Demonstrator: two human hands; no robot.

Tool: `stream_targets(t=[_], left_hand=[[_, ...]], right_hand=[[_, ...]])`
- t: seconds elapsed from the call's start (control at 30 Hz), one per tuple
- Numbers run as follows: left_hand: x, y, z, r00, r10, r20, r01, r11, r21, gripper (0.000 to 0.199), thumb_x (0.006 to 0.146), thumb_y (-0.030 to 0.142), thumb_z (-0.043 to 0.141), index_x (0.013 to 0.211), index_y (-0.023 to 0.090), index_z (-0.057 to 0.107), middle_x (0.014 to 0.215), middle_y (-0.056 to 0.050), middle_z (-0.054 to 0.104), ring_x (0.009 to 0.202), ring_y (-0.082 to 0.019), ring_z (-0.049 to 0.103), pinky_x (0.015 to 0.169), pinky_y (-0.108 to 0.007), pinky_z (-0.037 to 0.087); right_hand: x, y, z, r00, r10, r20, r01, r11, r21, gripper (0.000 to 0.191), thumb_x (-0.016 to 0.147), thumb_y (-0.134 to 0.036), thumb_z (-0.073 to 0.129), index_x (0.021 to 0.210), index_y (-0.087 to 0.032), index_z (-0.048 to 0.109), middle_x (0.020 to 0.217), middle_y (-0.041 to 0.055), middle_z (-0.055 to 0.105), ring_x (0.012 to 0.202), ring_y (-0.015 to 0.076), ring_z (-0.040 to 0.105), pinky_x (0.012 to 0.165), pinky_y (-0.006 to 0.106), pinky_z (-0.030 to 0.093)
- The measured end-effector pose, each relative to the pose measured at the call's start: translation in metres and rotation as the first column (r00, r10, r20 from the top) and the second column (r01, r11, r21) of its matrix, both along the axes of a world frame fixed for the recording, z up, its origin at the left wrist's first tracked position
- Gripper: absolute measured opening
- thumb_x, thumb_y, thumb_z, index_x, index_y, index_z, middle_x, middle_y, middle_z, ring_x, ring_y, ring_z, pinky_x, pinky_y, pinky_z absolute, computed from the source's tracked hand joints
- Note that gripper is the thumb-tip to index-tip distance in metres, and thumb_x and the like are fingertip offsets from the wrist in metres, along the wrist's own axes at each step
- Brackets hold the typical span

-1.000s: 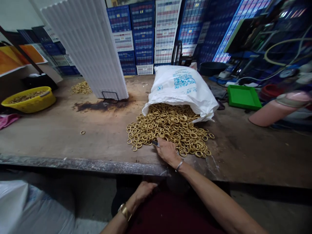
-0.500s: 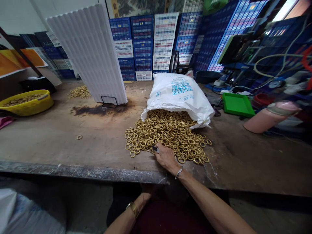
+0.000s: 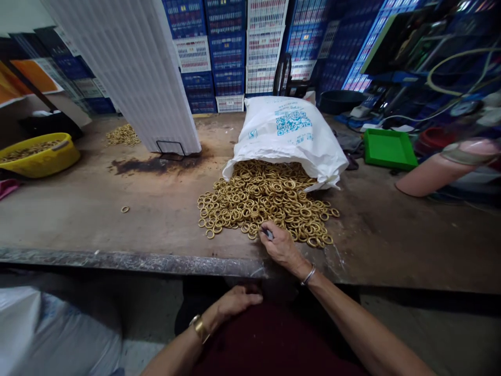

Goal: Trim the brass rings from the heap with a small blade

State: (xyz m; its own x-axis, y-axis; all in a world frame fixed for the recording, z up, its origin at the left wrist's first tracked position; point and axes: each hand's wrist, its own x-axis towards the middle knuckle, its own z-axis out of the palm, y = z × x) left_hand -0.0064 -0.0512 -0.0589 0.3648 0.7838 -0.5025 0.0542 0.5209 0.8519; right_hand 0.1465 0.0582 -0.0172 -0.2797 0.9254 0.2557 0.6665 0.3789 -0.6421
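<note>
Table (image 3: 70, 230) of brown wood stretches across the whole view, and its worn front edge (image 3: 129, 262) runs between the body of the person and the heap. To the left of the heap, a wide part of the surface gives room for moving; to the right, another wide part reaches toward the bottle; in front, there is only a narrow strip. Behind the table stand stacked crates (image 3: 227, 49), blue and white. A tall white ridged panel (image 3: 133, 78) stands tilted on the table, with a black wire stand (image 3: 171, 149) at its foot. A white sack (image 3: 289, 143) lies with its open mouth toward the person, and golden rings (image 3: 262, 203) fill this mouth and spread in a heap before it. At far left, a yellow basin (image 3: 43, 164) holds many small golden-brown pieces. At right, a pink bottle (image 3: 430, 175) leans near a low green tray (image 3: 390, 149). The right hand (image 3: 284, 248) is at the near border of the heap, its thumb and fingers clamped on a small dark object (image 3: 268, 233), whose kind I cannot tell. The left hand (image 3: 235, 303) is below the table edge, near the lap; its fingertips are partly hidden, so I cannot tell if they are together. A lone ring (image 3: 124, 209) lies well apart, on the left.
</note>
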Motion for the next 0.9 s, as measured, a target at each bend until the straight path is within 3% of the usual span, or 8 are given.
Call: stream_targets(t=[0.07, 0.13, 0.2, 0.27, 0.37, 0.67, 0.73, 0.9], left_hand=[[-0.004, -0.006, 0.019, 0.991, -0.129, -0.041, 0.130, 0.991, 0.014, 0.017, 0.064, 0.030, 0.064, 0.075, 0.017, 0.066, 0.059, 0.003, 0.058, 0.052, -0.009, 0.050, 0.048, -0.018, 0.034], [-0.005, -0.006, 0.043, 0.995, -0.104, 0.007, 0.104, 0.994, 0.022, 0.020, 0.069, 0.032, 0.059, 0.080, 0.017, 0.066, 0.061, 0.001, 0.059, 0.052, -0.009, 0.050, 0.047, -0.017, 0.034], [-0.004, 0.001, 0.063, 0.998, 0.034, 0.062, -0.038, 0.997, 0.061, 0.021, 0.070, 0.034, 0.059, 0.079, 0.015, 0.064, 0.071, -0.003, 0.062, 0.062, -0.011, 0.055, 0.052, -0.018, 0.040], [0.000, 0.013, 0.072, 0.963, 0.257, 0.083, -0.265, 0.957, 0.115, 0.028, 0.070, 0.037, 0.059, 0.089, 0.016, 0.060, 0.076, -0.005, 0.062, 0.064, -0.013, 0.058, 0.051, -0.020, 0.043], [0.008, 0.030, 0.068, 0.894, 0.443, 0.063, -0.447, 0.885, 0.126, 0.039, 0.069, 0.042, 0.059, 0.098, 0.017, 0.053, 0.066, -0.001, 0.059, 0.049, -0.009, 0.053, 0.040, -0.017, 0.038], [0.024, 0.044, 0.057, 0.899, 0.373, 0.229, -0.379, 0.925, -0.019, 0.029, 0.067, 0.040, 0.063, 0.065, 0.015, 0.049, 0.050, 0.006, 0.048, 0.036, -0.003, 0.039, 0.036, -0.015, 0.029], [0.025, 0.043, 0.058, 0.909, 0.362, 0.207, -0.373, 0.928, 0.016, 0.028, 0.068, 0.040, 0.062, 0.066, 0.015, 0.049, 0.051, 0.005, 0.049, 0.037, -0.003, 0.040, 0.037, -0.016, 0.030], [0.028, 0.037, 0.058, 0.943, 0.332, 0.005, -0.321, 0.907, 0.272, 0.025, 0.073, 0.040, 0.056, 0.073, 0.015, 0.053, 0.057, 0.003, 0.055, 0.041, -0.005, 0.046, 0.042, -0.018, 0.037]], right_hand=[[0.005, -0.004, 0.002, 1.000, 0.014, -0.005, -0.014, 0.999, -0.029, 0.015, 0.077, -0.024, 0.045, 0.083, -0.018, 0.056, 0.071, 0.0012, 0.058, 0.062, 0.0121, 0.051, 0.062, 0.021, 0.037], [0.008, -0.007, 0.004, 0.999, 0.039, -0.015, -0.040, 0.997, -0.062, 0.015, 0.076, -0.024, 0.045, 0.084, -0.019, 0.057, 0.072, 0.0016, 0.059, 0.064, 0.0124, 0.052, 0.064, 0.021, 0.038], [0.009, -0.011, 0.004, 0.997, 0.055, -0.053, -0.060, 0.994, -0.093, 0.015, 0.076, -0.023, 0.045, 0.084, -0.019, 0.057, 0.074, 0.0014, 0.059, 0.066, 0.0123, 0.052, 0.064, 0.021, 0.038], [0.010, -0.014, 0.005, 0.993, 0.072, -0.096, -0.083, 0.990, -0.114, 0.015, 0.076, -0.024, 0.045, 0.082, -0.018, 0.058, 0.073, 0.0016, 0.059, 0.067, 0.0119, 0.051, 0.064, 0.020, 0.037], [0.011, -0.019, 0.008, 0.984, 0.092, -0.153, -0.111, 0.986, -0.124, 0.016, 0.076, -0.024, 0.044, 0.081, -0.017, 0.058, 0.073, 0.0015, 0.059, 0.067, 0.0114, 0.051, 0.064, 0.020, 0.038], [0.015, -0.031, 0.007, 0.961, 0.132, -0.242, -0.170, 0.975, -0.142, 0.015, 0.076, -0.025, 0.045, 0.079, -0.017, 0.057, 0.071, 0.0001, 0.056, 0.064, 0.0103, 0.049, 0.063, 0.020, 0.037], [0.014, -0.031, 0.006, 0.956, 0.100, -0.277, -0.156, 0.970, -0.189, 0.014, 0.076, -0.025, 0.045, 0.075, -0.017, 0.056, 0.067, -0.0014, 0.053, 0.061, 0.0093, 0.046, 0.060, 0.019, 0.036], [0.013, -0.031, 0.006, 0.933, -0.030, -0.359, -0.099, 0.936, -0.337, 0.017, 0.076, -0.030, 0.045, 0.068, -0.017, 0.053, 0.056, -0.0046, 0.045, 0.052, 0.0078, 0.038, 0.051, 0.018, 0.032]])
